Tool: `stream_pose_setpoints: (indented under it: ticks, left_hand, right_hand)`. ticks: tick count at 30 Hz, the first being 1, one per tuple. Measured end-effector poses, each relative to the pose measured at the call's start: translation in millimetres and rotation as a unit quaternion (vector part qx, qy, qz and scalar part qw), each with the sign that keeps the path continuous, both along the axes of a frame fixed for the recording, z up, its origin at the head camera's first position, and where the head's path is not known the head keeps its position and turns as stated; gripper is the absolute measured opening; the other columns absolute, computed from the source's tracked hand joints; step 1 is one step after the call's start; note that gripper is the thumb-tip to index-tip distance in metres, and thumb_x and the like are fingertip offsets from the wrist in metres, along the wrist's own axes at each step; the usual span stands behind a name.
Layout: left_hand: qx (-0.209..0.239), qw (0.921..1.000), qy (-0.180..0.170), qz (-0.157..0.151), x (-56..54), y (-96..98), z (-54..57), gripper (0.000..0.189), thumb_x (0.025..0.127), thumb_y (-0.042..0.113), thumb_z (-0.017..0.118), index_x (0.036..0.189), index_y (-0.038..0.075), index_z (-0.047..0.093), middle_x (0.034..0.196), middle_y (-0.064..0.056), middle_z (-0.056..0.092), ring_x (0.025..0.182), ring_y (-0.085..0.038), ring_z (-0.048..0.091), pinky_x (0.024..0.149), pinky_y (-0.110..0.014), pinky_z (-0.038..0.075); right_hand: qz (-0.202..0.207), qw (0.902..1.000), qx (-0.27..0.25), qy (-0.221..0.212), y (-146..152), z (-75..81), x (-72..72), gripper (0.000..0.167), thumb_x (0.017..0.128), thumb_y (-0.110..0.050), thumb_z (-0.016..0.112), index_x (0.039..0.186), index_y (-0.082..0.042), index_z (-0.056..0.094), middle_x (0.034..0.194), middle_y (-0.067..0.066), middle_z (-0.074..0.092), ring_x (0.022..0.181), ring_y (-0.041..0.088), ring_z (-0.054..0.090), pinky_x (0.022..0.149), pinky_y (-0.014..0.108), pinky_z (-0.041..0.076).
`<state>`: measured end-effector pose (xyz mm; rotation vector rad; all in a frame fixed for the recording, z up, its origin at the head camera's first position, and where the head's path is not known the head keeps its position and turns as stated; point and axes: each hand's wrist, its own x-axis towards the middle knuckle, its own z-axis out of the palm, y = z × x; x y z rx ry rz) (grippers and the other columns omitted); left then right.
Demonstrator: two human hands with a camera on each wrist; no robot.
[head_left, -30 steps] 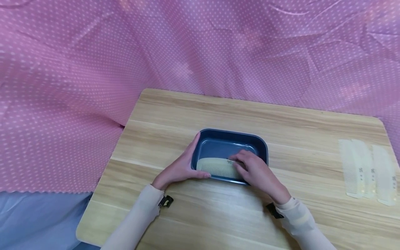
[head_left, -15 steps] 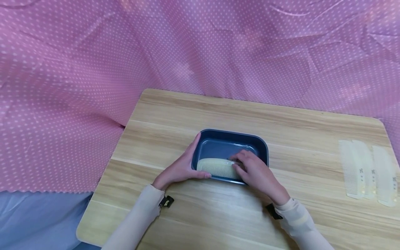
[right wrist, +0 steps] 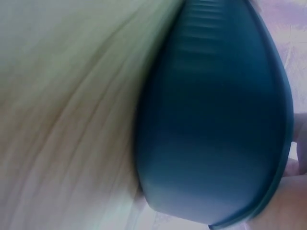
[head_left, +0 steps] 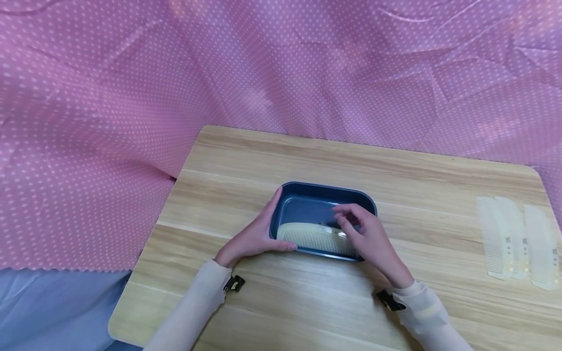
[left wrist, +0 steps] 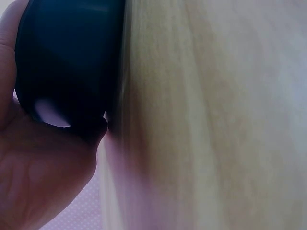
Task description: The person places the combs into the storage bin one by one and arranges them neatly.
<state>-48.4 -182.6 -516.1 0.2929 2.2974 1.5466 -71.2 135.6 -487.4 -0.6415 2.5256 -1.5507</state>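
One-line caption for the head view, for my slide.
Left hand holds a dark blue tray containing one cream comb, right hand over it; three more combs lie on the wooden table.

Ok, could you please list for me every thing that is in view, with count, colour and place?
Table: one, light wood, lower part of the head view
Tray: one, dark blue, on the table
Comb: one visible, cream, in the tray along its near side
Loose combs: three visible, cream, on the table's right
Patterned cloth: one, pink with pale dots, behind the table
Plain cloth: one, blue, lower left
Wrist devices: two, black, one per wrist
Sleeves: two, cream, on the forearms
Left hand: one, bare, holding the tray's left end
Right hand: one, bare, over the tray's right part
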Motion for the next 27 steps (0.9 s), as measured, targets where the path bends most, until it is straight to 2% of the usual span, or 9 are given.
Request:
stream_pose_setpoints:
  ticks: [5, 11, 20, 27]
  left_hand:
    - [0.002, 1.0, 0.008, -0.004, -0.4, -1.0, -2.0, 0.14, 0.083, 0.035, 0.098, 0.173, 0.047, -0.009, 0.179, 0.019, -0.001, 0.165, -0.016, 0.005, 0.127, -0.064, 0.017]
    - [-0.002, 0.9999, 0.012, -0.005, -1.3, -1.6, -3.6, 0.141, 0.083, 0.034, 0.098, 0.174, 0.043, -0.01, 0.178, 0.021, -0.002, 0.164, -0.012, 0.003, 0.128, -0.061, 0.014]
    - [0.0, 1.0, 0.009, -0.005, 1.8, -1.9, -2.0, 0.14, 0.084, 0.034, 0.098, 0.173, 0.045, -0.01, 0.179, 0.02, -0.002, 0.165, -0.015, 0.005, 0.127, -0.064, 0.016]
    - [0.004, 0.9999, 0.01, -0.004, 0.3, -0.7, -1.7, 0.14, 0.083, 0.035, 0.097, 0.172, 0.048, -0.01, 0.179, 0.019, -0.002, 0.165, -0.017, 0.004, 0.127, -0.066, 0.016]
  right_hand:
    - [-0.017, 0.9991, -0.038, -0.012, 4.5, 2.0, -0.3, 0.022, 0.112, -0.007, 0.063, 0.131, -0.001, 0.071, 0.113, 0.016, 0.073, 0.098, 0.027, 0.068, 0.08, 0.023, 0.056]
    - [-0.024, 0.9975, -0.066, 0.003, 7.6, 2.3, -2.7, 0.026, 0.112, -0.005, 0.06, 0.137, 0.002, 0.066, 0.11, 0.019, 0.073, 0.099, 0.024, 0.069, 0.081, 0.021, 0.056]
    - [-0.037, 0.9962, -0.079, 0.005, 19.6, 4.8, -6.5, 0.033, 0.111, 0.001, 0.059, 0.143, 0.007, 0.06, 0.112, 0.023, 0.072, 0.099, 0.017, 0.068, 0.086, 0.016, 0.055]
    - [-0.064, 0.9957, -0.066, 0.01, 34.7, 10.4, -10.5, 0.034, 0.111, 0.0, 0.06, 0.145, 0.002, 0.061, 0.114, 0.018, 0.073, 0.1, 0.012, 0.068, 0.085, 0.014, 0.054]
